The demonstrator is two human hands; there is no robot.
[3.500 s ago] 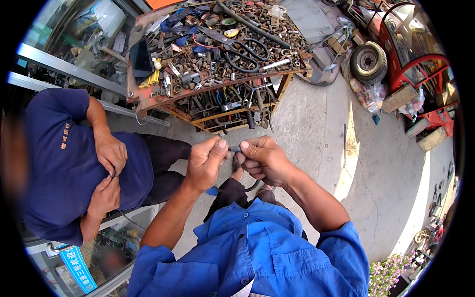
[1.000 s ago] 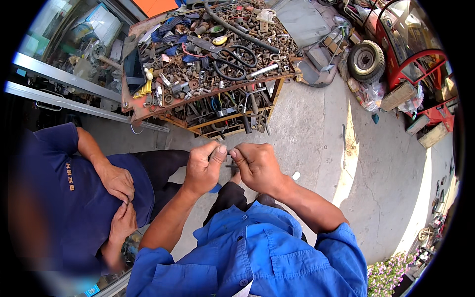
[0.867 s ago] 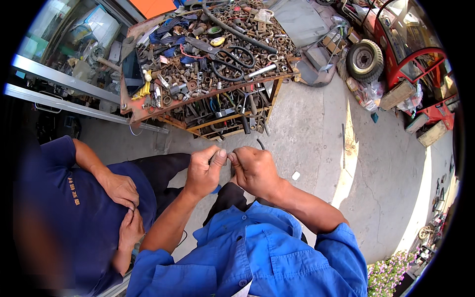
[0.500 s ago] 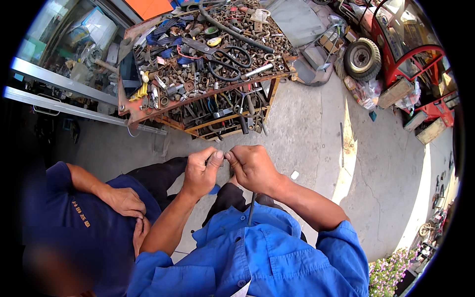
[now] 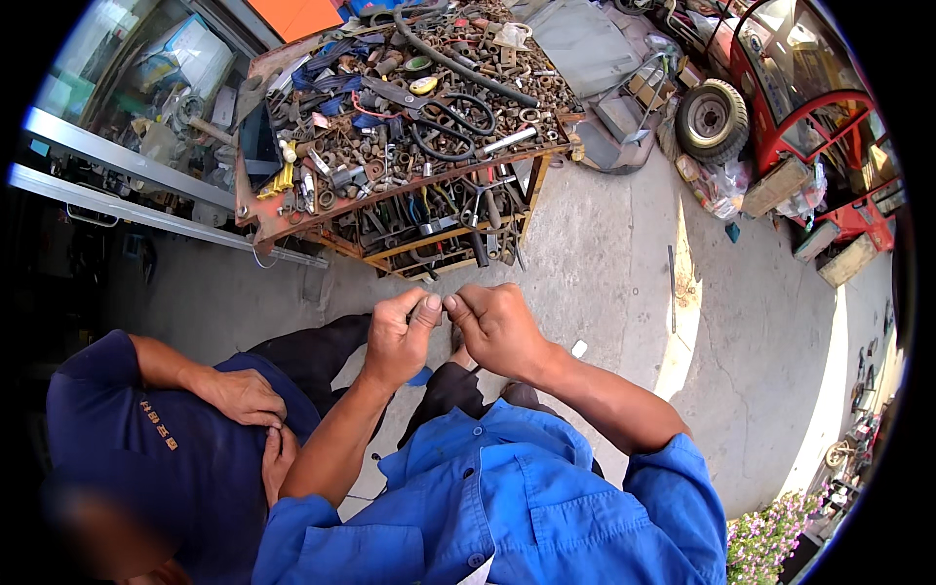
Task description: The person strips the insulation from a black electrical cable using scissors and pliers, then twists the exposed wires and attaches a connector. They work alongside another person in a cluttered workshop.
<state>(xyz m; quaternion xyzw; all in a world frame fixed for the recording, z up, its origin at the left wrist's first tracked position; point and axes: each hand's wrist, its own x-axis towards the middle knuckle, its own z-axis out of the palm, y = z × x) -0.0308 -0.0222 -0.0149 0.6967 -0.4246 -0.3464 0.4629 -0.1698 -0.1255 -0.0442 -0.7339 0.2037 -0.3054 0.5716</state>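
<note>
So there's a big stretch of grey concrete floor, and up ahead a rusty tabletop absolutely buried in nuts, bolts and sockets, with more tools jammed on a shelf underneath. Close on the left is a co-worker in a navy T-shirt, hands together at the lap. That spot's partly blocked from view, since the left forearm cuts across in front of it. Far right, a red metal frame with window panes, plus a chunky wheel leaning by some bagged junk.

Arms-wise: both forearms come up from rolled blue sleeves and angle inward, the left one pretty steep, the right forearm flatter and slanting in from the side. They meet out front, well apart from the pile. Left hand is curled up with the thumb pointing upward; right hand is curled too, knuckles up, thumb aimed at the other one. Thumb tips are just beside each other.

Back on the pile, a thick dark hose lies across the top, and near it some big black-handled shears. Small white bit on the floor past the right wrist. Tiniest of all, the small dark piece pinched between both sets of fingertips, mostly hidden by them, so I can't tell its shape.
</note>
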